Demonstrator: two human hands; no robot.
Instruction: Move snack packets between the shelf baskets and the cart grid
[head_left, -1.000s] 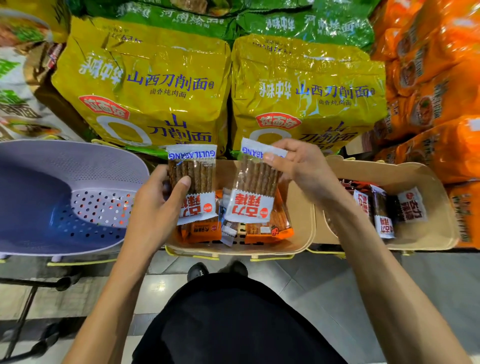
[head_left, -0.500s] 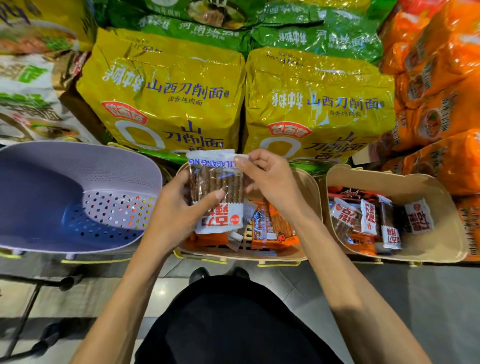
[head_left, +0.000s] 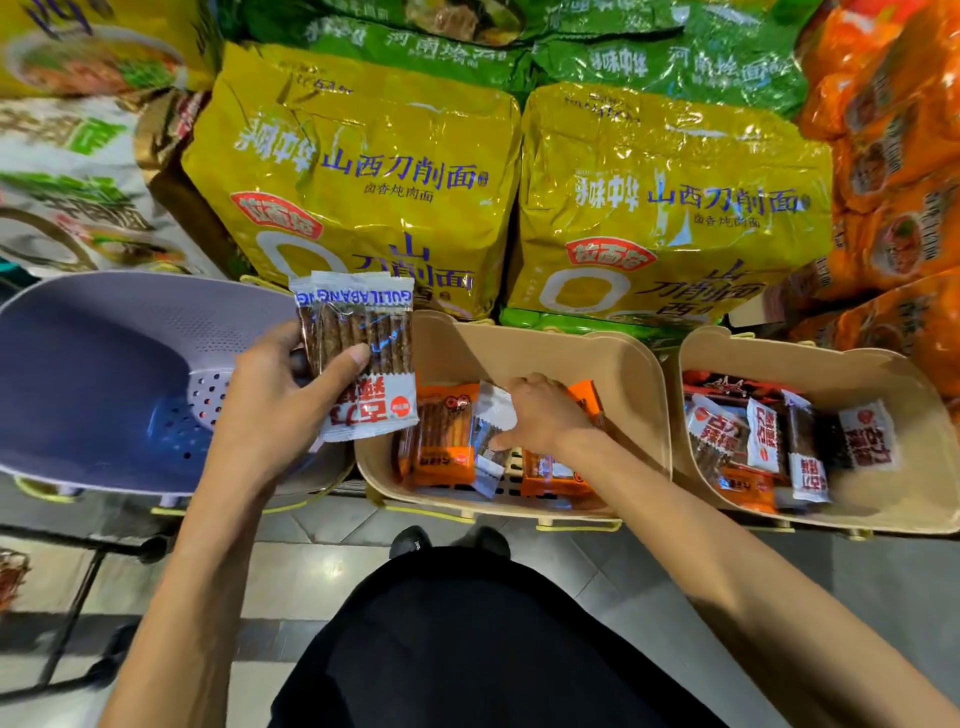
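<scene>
head view: the left hand (head_left: 275, 405) holds a small stack of white packets (head_left: 363, 358) upright. its thumb is pressed across the front and its fingers are curled behind. the stack sits over the spot where the purple basket (head_left: 104, 332) rim meets the middle basket (head_left: 571, 348). the stack's top edge overlaps the foot of the yellow bags (head_left: 363, 171) behind it, and its bottom edge sits over the middle basket's left corner. the right hand (head_left: 540, 415) is down inside the middle basket, fingers bent onto a clear packet (head_left: 493, 410) lying among orange packets (head_left: 441, 447). i cannot tell whether it pinches the packet. bare wall shows along the back and right of that basket. the right basket (head_left: 883, 364), just beside it, holds mixed packets toward its left, with bare wall at its right. the purple basket's perforated floor shows to the left.
</scene>
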